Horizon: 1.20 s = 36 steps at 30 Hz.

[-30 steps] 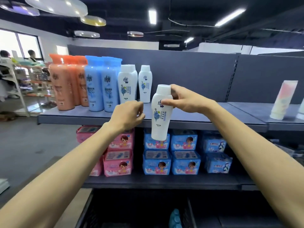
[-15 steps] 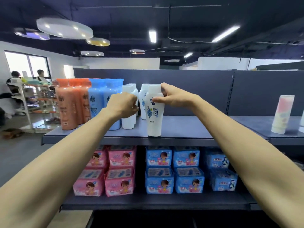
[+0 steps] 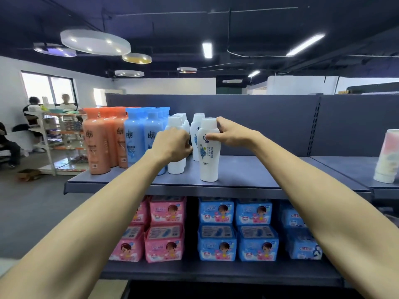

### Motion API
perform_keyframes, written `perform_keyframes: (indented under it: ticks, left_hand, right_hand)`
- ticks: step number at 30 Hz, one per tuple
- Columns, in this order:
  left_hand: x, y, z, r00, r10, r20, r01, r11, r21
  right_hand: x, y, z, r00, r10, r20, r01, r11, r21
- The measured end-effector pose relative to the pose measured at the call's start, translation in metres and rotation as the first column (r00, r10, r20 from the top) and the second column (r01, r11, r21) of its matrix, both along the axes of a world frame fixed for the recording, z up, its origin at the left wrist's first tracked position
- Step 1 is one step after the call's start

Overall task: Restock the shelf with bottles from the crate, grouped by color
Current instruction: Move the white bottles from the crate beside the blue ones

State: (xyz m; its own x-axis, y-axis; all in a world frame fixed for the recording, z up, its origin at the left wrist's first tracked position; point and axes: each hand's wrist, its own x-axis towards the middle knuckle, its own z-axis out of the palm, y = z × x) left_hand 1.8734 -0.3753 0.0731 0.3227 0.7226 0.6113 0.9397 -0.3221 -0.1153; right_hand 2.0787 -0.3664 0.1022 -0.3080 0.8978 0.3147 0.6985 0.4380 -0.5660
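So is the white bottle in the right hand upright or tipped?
Upright: the white bottle stands base down on the shelf, cap up, right hand gripping its neck.

Pinches a white bottle (image 3: 209,156) just under its cap with the right hand (image 3: 234,134), the base resting upright near the front edge of the shelf (image 3: 259,175), just right of a row of white bottles (image 3: 176,166). Covers the front bottle of that row with the curled left hand (image 3: 172,145), grip hidden. Shows blue bottles (image 3: 135,139) then orange bottles (image 3: 96,143) farther left, and below, pink packs (image 3: 165,242) beside blue packs (image 3: 217,242).
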Motion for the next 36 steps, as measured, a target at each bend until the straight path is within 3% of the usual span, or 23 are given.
perform_keyframes:
  ticks: [9,21,36]
  left_hand:
    - [-0.006,0.012,-0.021,1.0,0.015,0.0,-0.015,1.0,-0.02]
    - [-0.013,0.011,-0.058,0.994,-0.102,0.05,0.105,0.993,-0.058]
    - [-0.014,0.031,-0.074,0.989,-0.115,0.09,0.123,0.988,-0.095]
  right_hand:
    - [0.004,0.002,-0.011,0.996,-0.032,-0.08,0.033,0.999,0.006]
    - [0.0,-0.006,-0.081,0.977,-0.196,0.09,0.196,0.981,0.01]
    - [-0.009,0.011,-0.088,0.961,-0.274,0.047,0.272,0.961,0.048]
